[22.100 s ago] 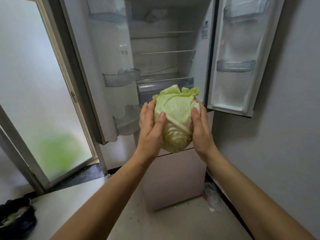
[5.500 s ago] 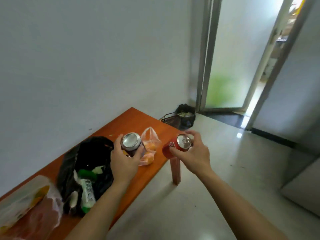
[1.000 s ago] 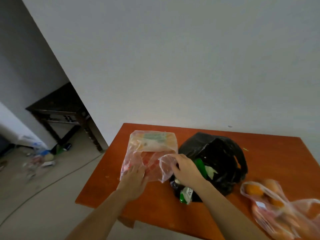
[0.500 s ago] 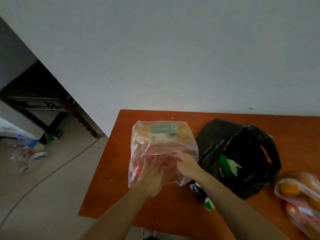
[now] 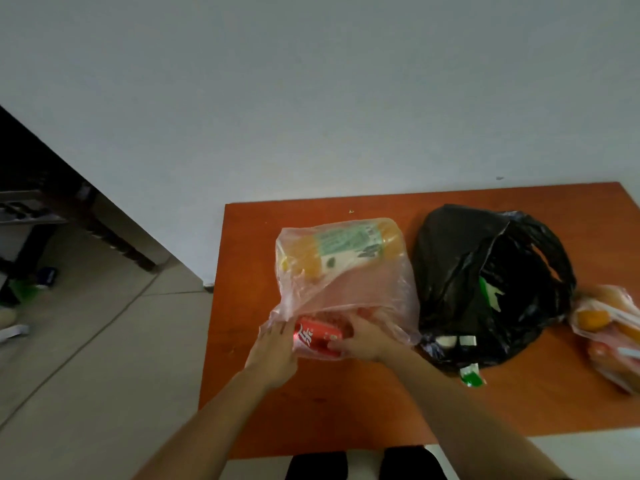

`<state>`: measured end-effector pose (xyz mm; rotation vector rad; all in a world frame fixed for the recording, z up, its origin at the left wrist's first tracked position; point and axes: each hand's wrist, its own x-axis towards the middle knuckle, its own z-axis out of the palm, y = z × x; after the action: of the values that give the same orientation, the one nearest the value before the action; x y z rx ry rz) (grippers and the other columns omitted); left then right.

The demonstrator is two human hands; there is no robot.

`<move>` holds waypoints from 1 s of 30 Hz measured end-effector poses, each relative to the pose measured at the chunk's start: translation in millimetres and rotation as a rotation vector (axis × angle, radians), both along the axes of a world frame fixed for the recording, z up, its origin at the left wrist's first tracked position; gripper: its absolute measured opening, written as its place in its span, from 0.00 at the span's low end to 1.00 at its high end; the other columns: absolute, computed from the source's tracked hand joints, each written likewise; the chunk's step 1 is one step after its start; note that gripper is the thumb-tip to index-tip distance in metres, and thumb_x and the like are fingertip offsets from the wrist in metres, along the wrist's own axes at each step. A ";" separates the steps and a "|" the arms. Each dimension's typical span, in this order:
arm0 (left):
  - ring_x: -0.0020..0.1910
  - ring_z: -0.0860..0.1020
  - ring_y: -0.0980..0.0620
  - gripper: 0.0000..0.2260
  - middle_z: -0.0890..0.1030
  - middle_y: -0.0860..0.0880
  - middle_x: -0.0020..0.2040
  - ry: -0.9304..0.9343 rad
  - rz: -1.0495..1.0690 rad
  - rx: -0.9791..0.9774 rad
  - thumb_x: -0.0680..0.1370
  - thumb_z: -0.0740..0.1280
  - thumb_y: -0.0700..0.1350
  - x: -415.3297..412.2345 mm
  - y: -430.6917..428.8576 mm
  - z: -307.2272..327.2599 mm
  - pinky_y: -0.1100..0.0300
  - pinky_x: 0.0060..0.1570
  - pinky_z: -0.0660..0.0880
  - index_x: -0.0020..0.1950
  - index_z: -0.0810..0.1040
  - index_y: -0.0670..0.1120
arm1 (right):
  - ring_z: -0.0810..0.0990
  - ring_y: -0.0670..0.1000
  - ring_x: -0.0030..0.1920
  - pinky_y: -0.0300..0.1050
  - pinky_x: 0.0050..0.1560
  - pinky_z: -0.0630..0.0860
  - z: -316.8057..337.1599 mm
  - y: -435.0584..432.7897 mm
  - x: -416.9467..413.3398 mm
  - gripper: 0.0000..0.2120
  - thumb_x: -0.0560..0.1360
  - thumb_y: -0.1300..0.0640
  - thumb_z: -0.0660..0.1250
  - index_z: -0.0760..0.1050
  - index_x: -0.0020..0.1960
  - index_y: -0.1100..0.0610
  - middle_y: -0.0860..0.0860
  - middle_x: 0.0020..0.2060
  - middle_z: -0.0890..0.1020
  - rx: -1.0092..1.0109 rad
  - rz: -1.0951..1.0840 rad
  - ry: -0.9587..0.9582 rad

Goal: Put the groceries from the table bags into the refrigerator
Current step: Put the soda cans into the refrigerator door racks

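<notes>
Red cola can (image 5: 317,337) now exposed at the pink bag (image 5: 346,271) mouth.
We grasp it: left hand (image 5: 275,348), right hand (image 5: 363,339); three bags, one can.

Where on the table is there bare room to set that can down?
Bare wood lies along the near edge of the table, in front of both hands, and in the far left corner behind the pink bag. The right half is crowded: the black bag and the fruit bag.
</notes>
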<state>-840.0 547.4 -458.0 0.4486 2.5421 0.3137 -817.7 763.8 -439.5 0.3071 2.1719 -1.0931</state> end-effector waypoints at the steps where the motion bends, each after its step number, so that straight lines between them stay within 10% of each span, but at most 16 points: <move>1: 0.79 0.56 0.42 0.33 0.58 0.46 0.80 -0.065 0.038 0.069 0.78 0.66 0.45 -1.0 -3.7 -7.4 0.41 0.73 0.61 0.79 0.53 0.55 | 0.77 0.53 0.65 0.52 0.65 0.76 -8.1 -6.8 4.0 0.39 0.69 0.44 0.77 0.63 0.75 0.45 0.49 0.67 0.77 0.035 0.021 0.007; 6: 0.64 0.72 0.53 0.27 0.68 0.54 0.70 -0.330 0.258 0.441 0.81 0.65 0.44 -14.7 1.5 -9.3 0.65 0.54 0.72 0.77 0.60 0.54 | 0.73 0.55 0.69 0.52 0.69 0.72 -24.9 -22.8 14.6 0.42 0.71 0.46 0.74 0.56 0.78 0.44 0.51 0.71 0.72 0.185 -0.009 0.054; 13: 0.64 0.72 0.48 0.17 0.73 0.45 0.69 -0.359 0.341 0.405 0.85 0.54 0.48 -22.0 12.1 -6.9 0.59 0.54 0.69 0.72 0.73 0.49 | 0.78 0.49 0.60 0.49 0.63 0.76 -25.1 -16.4 31.6 0.35 0.68 0.40 0.76 0.66 0.70 0.47 0.46 0.61 0.78 -0.032 -0.324 0.081; 18: 0.59 0.75 0.43 0.17 0.80 0.45 0.53 -0.097 0.214 0.256 0.84 0.51 0.51 -13.4 40.4 10.7 0.44 0.64 0.69 0.52 0.78 0.47 | 0.81 0.50 0.54 0.53 0.53 0.83 -7.5 -0.4 48.6 0.34 0.65 0.38 0.76 0.72 0.64 0.52 0.49 0.56 0.80 -0.153 -0.576 0.232; 30: 0.62 0.72 0.43 0.23 0.77 0.45 0.59 0.391 -0.096 0.489 0.81 0.50 0.57 90.7 212.6 111.8 0.47 0.63 0.66 0.58 0.80 0.46 | 0.80 0.50 0.56 0.51 0.54 0.83 102.1 137.6 257.0 0.30 0.65 0.41 0.79 0.72 0.62 0.46 0.50 0.59 0.75 -0.137 -1.156 0.600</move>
<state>-749.4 760.0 -346.2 0.8872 2.7933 0.8966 -560.7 901.5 -337.4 1.4387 2.3746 -2.1442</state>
